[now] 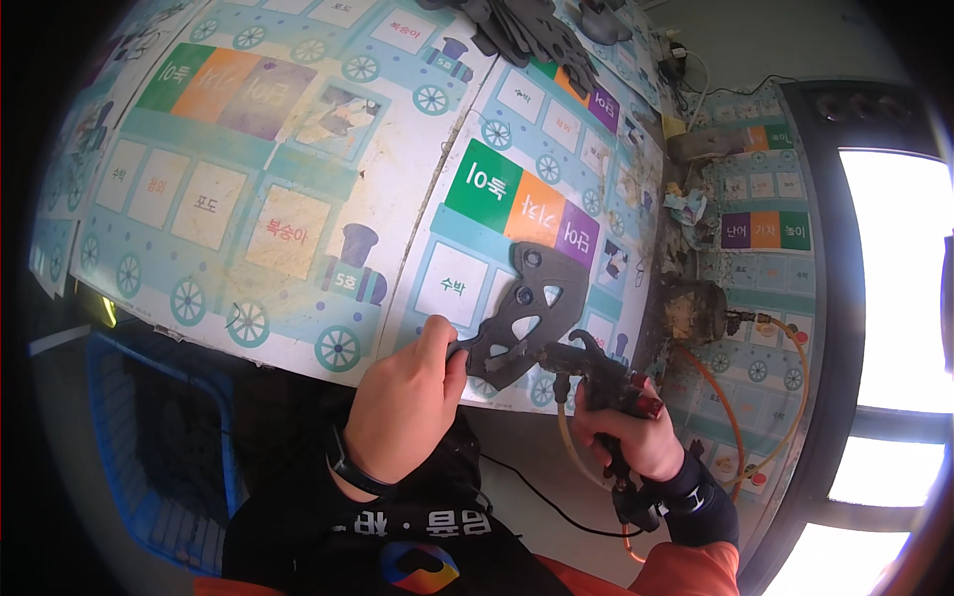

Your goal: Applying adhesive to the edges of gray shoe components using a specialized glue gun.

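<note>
My left hand (pixel 405 409) pinches the lower left end of a flat dark grey bracket (pixel 556 271) with several cut-out openings and round holes. The bracket is tilted over the printed sheet on the table; whether it touches the sheet I cannot tell. To its lower right, my right hand (pixel 641 434) is wrapped round the handle of a dark, stained spray gun (pixel 599 375) with red knobs at the back. The gun's nozzle points left at the bracket's lower part. A pale hose hangs from beneath the nozzle. Part of the grip is hidden by my fingers.
More dark grey parts (pixel 527 35) lie heaped at the table's far edge. A grimy metal pot (pixel 694 311) with hoses stands right of the table (pixel 407 263). An orange hose (pixel 723 397) hangs beside the papered wall. At lower left is a blue plastic crate (pixel 124 467).
</note>
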A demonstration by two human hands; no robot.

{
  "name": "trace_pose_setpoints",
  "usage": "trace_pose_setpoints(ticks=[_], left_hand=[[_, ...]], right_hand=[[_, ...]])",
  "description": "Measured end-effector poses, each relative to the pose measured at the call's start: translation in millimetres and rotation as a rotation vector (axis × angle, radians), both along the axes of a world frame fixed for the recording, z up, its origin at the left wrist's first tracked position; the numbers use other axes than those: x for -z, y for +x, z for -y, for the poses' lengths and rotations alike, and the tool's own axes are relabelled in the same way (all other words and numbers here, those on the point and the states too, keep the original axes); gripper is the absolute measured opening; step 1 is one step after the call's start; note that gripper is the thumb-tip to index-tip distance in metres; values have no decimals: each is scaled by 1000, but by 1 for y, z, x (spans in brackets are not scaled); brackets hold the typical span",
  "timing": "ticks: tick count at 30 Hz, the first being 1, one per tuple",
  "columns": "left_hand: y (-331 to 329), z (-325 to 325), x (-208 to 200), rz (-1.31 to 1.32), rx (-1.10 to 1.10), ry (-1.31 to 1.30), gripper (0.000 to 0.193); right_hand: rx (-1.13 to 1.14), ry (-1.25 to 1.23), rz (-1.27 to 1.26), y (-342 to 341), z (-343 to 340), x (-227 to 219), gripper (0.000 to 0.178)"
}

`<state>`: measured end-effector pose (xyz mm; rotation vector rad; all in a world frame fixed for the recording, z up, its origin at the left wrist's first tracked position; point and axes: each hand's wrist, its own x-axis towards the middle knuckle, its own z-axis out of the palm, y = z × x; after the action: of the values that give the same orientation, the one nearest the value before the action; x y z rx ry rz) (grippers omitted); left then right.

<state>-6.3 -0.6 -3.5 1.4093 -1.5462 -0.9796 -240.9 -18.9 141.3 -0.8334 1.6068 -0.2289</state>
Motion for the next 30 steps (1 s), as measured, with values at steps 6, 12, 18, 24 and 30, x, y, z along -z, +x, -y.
trace_pose_setpoints(ticks=[6, 12, 18, 24, 30], left_hand=[[0, 0, 0, -2, -7, -16, 25], [2, 0, -3, 21, 44, 18, 22], [1, 1, -2, 0, 1, 7, 25], [0, 0, -1, -19, -2, 12, 25], [0, 1, 0, -12, -7, 2, 24]], right_hand=[[32, -36, -14, -5, 2, 2, 16], [7, -71, -28, -10, 6, 3, 14], [20, -93, -30, -14, 9, 6, 15], [34, -124, -38, -18, 15, 7, 17], [41, -158, -96, -16, 16, 8, 10]])
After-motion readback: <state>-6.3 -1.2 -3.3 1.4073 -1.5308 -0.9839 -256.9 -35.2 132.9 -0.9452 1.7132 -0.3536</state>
